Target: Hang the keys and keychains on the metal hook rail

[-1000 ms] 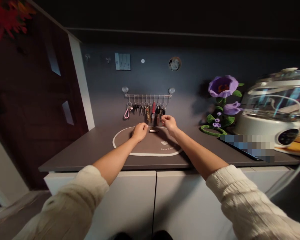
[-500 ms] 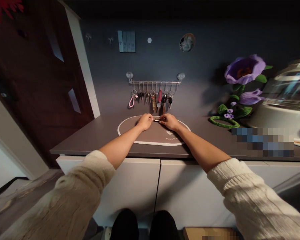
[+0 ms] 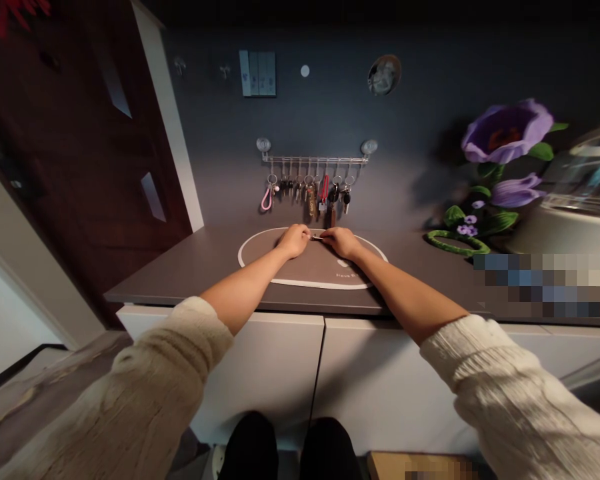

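Note:
My left hand (image 3: 295, 241) and my right hand (image 3: 341, 242) are close together above the brown mat (image 3: 300, 270) with the white border. Between their fingertips shows a small shiny metal piece (image 3: 317, 238), which looks like a key; its details are too small to make out. The fingers of my right hand are closed on one end of it. My left thumb and fingertips are pinched together at its other end. Just behind the hands, several bunches of keys (image 3: 299, 192) hang from a clear hook rail (image 3: 316, 160) on the wall.
The mat lies on a dark grey countertop (image 3: 180, 267) above white cabinet doors (image 3: 270, 360). To the right stand a purple artificial flower (image 3: 510, 133) with a green ring base (image 3: 457, 243) and a large pale appliance (image 3: 570, 230). A dark red door (image 3: 80, 167) is at the left.
The view has shifted slightly. The metal piece shows less between my fingers, and my two hands stay close together over the mat.

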The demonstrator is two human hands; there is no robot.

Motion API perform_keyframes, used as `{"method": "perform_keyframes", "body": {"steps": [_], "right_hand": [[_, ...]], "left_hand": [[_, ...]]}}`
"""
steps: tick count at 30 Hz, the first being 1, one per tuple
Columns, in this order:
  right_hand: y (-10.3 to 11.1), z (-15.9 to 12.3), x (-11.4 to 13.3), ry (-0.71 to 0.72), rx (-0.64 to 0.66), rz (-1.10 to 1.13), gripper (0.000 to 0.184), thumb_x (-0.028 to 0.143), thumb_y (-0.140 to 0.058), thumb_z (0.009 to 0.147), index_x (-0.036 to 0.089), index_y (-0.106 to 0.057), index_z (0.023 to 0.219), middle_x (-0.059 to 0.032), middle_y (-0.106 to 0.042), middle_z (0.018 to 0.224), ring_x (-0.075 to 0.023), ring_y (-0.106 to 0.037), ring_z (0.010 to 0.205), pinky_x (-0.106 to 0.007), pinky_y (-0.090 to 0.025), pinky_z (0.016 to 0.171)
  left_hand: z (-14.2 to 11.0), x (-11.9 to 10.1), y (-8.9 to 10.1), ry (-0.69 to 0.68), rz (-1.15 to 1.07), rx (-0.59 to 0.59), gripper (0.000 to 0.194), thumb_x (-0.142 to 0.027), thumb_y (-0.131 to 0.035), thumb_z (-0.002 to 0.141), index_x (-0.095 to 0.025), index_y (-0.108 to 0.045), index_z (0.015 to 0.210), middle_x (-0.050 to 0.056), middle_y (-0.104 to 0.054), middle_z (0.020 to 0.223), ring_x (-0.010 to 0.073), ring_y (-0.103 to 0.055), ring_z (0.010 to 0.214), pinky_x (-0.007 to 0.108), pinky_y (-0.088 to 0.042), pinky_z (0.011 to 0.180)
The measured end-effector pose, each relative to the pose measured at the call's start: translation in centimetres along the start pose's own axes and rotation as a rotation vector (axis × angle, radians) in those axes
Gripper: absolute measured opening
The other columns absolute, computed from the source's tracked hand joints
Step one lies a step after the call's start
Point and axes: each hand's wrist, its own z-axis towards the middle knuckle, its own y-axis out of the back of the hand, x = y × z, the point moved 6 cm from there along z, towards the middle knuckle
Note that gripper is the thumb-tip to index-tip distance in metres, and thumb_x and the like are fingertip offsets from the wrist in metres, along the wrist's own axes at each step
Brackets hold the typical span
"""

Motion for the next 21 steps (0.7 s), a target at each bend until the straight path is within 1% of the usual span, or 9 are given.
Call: {"method": "perform_keyframes", "body": {"steps": [5,10,15,18,21], "right_hand": [[0.6,-0.3,0.2,0.002,-0.037,0.023,0.027,0.025,-0.044,0.086,0.017,-0.067,0.098,-0.0077,-0.067,0.101,-0.0178,-0.060,0.091,-0.022,-0.039,0.075],[1.0,-0.4,-0.3,-0.065,-0.110,0.105,0.024,0.024,-0.046,0.084,0.016,-0.068,0.092,-0.0085,-0.068,0.095,-0.0179,-0.060,0.085,-0.023,-0.039,0.073],[1.0,-0.3,-1.1,-0.117,-0.158,0.274,0.021,0.024,-0.050,0.082,0.015,-0.067,0.089,-0.0068,-0.068,0.089,-0.0157,-0.059,0.078,-0.024,-0.041,0.072],[1.0,-0.2,-1.3,-0.123,-0.184,0.400,0.021,0.025,-0.050,0.081,0.014,-0.067,0.087,-0.0056,-0.068,0.085,-0.0137,-0.057,0.072,-0.023,-0.041,0.069],[0.7,-0.1,-1.3,-0.141,-0.192,0.573,0.021,0.025,-0.049,0.080,0.013,-0.066,0.084,-0.0037,-0.066,0.076,-0.0111,-0.053,0.064,-0.022,-0.041,0.064]], "left_hand": [[-0.1,0.0,0.0,0.005,-0.012,-0.014,0.021,-0.016,-0.045,0.079,-0.016,-0.064,0.088,0.007,-0.063,0.094,0.0154,-0.055,0.086,0.027,-0.042,0.082],[-0.3,-0.2,0.2,0.004,-0.038,-0.023,0.021,-0.015,-0.050,0.078,-0.014,-0.063,0.094,0.007,-0.062,0.092,0.0154,-0.055,0.084,0.028,-0.042,0.082],[-0.2,0.0,0.0,0.002,-0.100,-0.011,0.024,-0.018,-0.060,0.072,-0.015,-0.061,0.095,0.004,-0.059,0.085,0.0129,-0.053,0.075,0.027,-0.043,0.076],[-0.2,-0.1,-0.2,-0.029,-0.143,-0.005,0.028,-0.022,-0.064,0.069,-0.014,-0.060,0.096,0.003,-0.058,0.083,0.0124,-0.053,0.075,0.027,-0.043,0.076],[-0.4,-0.4,0.0,-0.050,-0.178,-0.008,0.033,-0.025,-0.067,0.066,-0.015,-0.058,0.096,0.002,-0.058,0.084,0.0127,-0.053,0.077,0.027,-0.043,0.075]]}}
